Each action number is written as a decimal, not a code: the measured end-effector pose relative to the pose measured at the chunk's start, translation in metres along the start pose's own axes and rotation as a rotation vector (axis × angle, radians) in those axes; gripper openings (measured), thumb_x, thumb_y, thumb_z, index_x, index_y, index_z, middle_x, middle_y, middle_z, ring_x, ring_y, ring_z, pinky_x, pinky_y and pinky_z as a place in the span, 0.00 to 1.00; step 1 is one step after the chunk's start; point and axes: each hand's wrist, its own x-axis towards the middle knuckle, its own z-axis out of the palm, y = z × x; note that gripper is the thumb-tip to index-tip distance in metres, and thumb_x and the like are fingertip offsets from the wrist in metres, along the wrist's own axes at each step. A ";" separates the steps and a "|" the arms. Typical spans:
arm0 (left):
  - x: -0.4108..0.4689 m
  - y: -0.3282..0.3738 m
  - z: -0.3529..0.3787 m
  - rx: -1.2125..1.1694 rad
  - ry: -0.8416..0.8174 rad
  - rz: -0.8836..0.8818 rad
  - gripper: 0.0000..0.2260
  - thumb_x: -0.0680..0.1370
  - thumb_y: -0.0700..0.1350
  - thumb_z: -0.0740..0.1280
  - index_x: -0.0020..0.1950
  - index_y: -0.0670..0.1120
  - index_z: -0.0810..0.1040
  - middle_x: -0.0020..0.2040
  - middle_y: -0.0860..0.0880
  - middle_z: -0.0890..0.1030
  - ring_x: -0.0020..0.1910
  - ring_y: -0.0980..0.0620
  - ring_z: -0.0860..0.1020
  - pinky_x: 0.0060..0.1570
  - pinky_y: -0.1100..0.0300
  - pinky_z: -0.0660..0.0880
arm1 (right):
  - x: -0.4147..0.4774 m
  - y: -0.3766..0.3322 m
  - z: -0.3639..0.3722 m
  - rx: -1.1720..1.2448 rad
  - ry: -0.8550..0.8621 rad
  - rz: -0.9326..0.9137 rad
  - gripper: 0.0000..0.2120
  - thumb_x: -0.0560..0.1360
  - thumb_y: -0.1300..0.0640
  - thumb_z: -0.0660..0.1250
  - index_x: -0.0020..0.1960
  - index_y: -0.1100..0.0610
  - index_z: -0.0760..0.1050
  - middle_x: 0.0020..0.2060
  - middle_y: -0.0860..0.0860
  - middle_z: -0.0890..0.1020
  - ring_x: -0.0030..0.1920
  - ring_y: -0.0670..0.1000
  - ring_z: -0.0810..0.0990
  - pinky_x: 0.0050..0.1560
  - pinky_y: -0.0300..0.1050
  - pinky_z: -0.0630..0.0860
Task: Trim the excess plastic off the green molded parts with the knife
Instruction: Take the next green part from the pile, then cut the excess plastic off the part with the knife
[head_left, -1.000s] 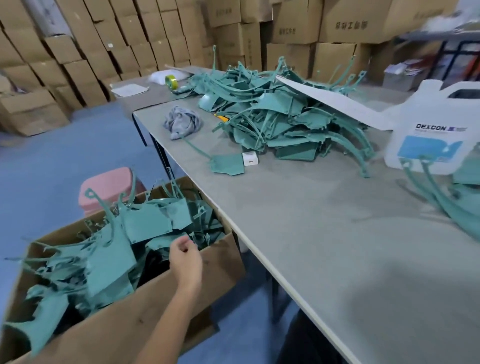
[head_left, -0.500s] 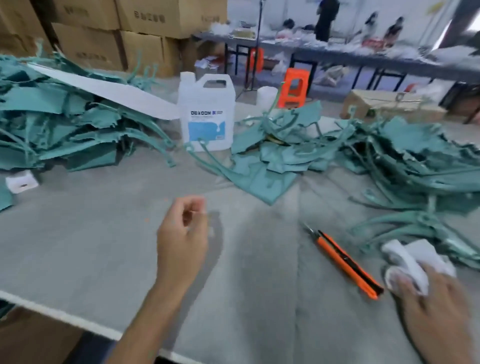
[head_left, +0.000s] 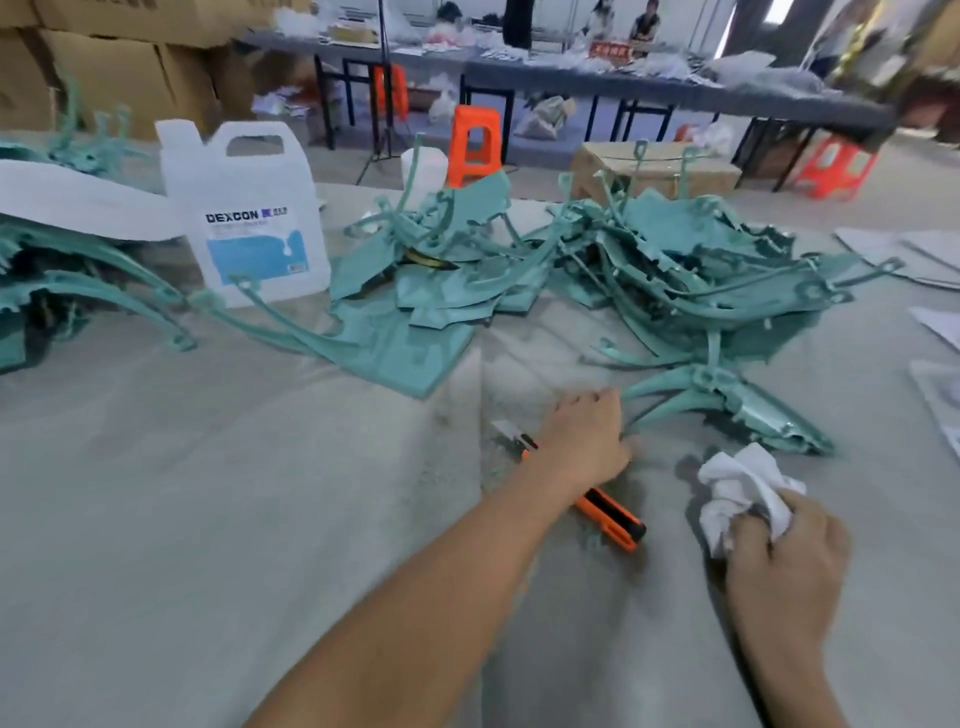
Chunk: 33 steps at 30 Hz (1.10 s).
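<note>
An orange utility knife (head_left: 612, 519) lies on the grey table (head_left: 208, 519), its blade tip pointing up-left. My left hand (head_left: 587, 441) reaches across it, covering its middle, with the fingers stretched toward the thin end of a single green molded part (head_left: 727, 402) lying just to the right. Whether the fingertips pinch that part is unclear. My right hand (head_left: 779, 566) grips a crumpled white cloth (head_left: 737, 488) near the front right. Heaps of green parts lie behind, one in the middle (head_left: 441, 275) and one at the right (head_left: 701, 260).
A white DEXCON jug (head_left: 244, 218) stands at the back left beside another green heap (head_left: 78, 280) with a white sheet (head_left: 67, 202) on it. Paper sheets (head_left: 930, 260) lie at the right edge. Beyond the table are cardboard boxes, orange stools (head_left: 475, 140) and seated people.
My view swung from the box of parts by the floor to the table. My left hand moved right over the knife to the single green part. My right hand still holds the cloth.
</note>
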 end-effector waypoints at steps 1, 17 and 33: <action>0.004 0.000 0.004 0.033 -0.013 0.005 0.26 0.79 0.56 0.66 0.71 0.43 0.65 0.65 0.39 0.76 0.64 0.38 0.73 0.61 0.44 0.68 | 0.000 0.000 0.000 0.017 -0.007 0.009 0.22 0.71 0.56 0.59 0.60 0.65 0.75 0.56 0.68 0.76 0.61 0.60 0.68 0.65 0.59 0.67; -0.054 -0.078 -0.111 -0.146 0.495 0.054 0.10 0.86 0.49 0.55 0.52 0.48 0.73 0.39 0.53 0.75 0.36 0.54 0.73 0.36 0.56 0.67 | -0.001 0.003 0.000 0.010 -0.074 0.029 0.13 0.76 0.62 0.69 0.60 0.62 0.77 0.60 0.65 0.75 0.63 0.62 0.70 0.65 0.56 0.67; -0.256 -0.234 -0.147 0.022 0.651 -0.492 0.13 0.77 0.55 0.72 0.58 0.51 0.81 0.55 0.48 0.81 0.56 0.44 0.77 0.57 0.48 0.72 | -0.024 -0.023 0.007 -0.103 -0.032 -0.383 0.23 0.78 0.43 0.61 0.61 0.58 0.80 0.59 0.57 0.81 0.63 0.61 0.75 0.69 0.59 0.68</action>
